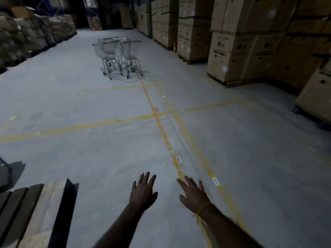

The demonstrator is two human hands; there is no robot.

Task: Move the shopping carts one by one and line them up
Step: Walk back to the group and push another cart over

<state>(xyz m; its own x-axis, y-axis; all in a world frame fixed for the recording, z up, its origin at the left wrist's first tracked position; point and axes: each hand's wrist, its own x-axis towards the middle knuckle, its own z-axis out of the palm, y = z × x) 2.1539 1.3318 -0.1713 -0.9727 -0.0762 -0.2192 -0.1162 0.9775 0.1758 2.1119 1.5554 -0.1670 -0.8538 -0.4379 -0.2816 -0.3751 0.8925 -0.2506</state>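
Note:
A cluster of metal shopping carts [117, 56] stands far ahead in the warehouse aisle, side by side and partly overlapping, handles toward me. My left hand [143, 191] and my right hand [193, 194] are stretched out low in front of me, palms down, fingers spread, holding nothing. Both hands are far from the carts, with a long stretch of grey concrete floor [89, 149] between. A yellow thread is tied round my right wrist.
Yellow floor lines [161, 122] cross the aisle. Stacked cardboard boxes [231, 56] on pallets line the right side, wrapped goods [26, 36] the left. A wooden pallet [35, 215] lies at my near left. A dark metal object [3, 169] pokes in at the left edge.

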